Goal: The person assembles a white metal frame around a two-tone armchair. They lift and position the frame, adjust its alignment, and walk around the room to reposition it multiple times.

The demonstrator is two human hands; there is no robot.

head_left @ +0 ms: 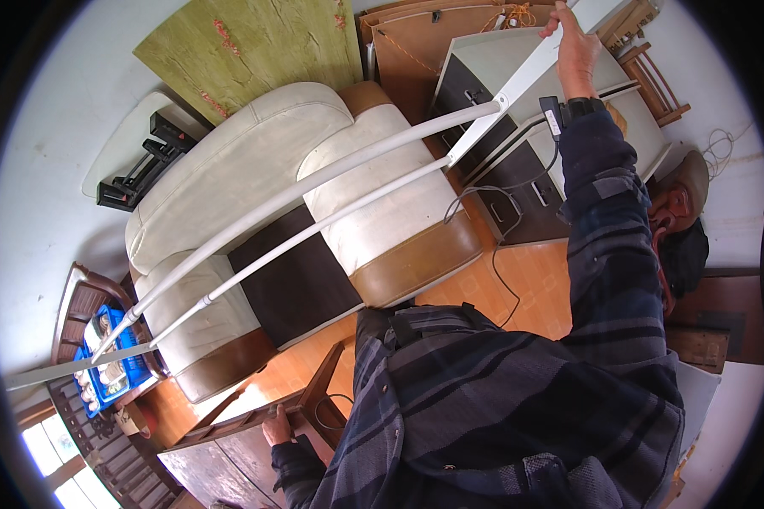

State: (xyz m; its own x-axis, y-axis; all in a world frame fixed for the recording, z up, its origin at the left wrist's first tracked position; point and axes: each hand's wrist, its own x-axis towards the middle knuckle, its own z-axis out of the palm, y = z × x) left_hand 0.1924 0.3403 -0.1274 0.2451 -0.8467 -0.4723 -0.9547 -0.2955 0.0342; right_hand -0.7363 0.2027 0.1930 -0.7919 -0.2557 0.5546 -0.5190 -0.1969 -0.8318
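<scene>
At upper right, the right hand [575, 53] closes around the flat end of a long white two-tube frame [522, 85] that slants to lower left. Below, left of centre, the left hand [277, 426] touches a worn brown wooden surface [229, 467]; whether it grips, I cannot tell.

The wearer's long-sleeved shirt [492, 365] is plaid, dark navy crossed by grey and paler bands, with small round buttons [385, 388] spaced along the front. Around the right wrist, just beyond the sleeve [611, 246], sits a black strap [584, 107] bearing a slim dark device [553, 117] with a pale label, from which a thin dark cable [556, 161] hangs; both the left hand [277, 426] and right hand [578, 58] are bare.
</scene>
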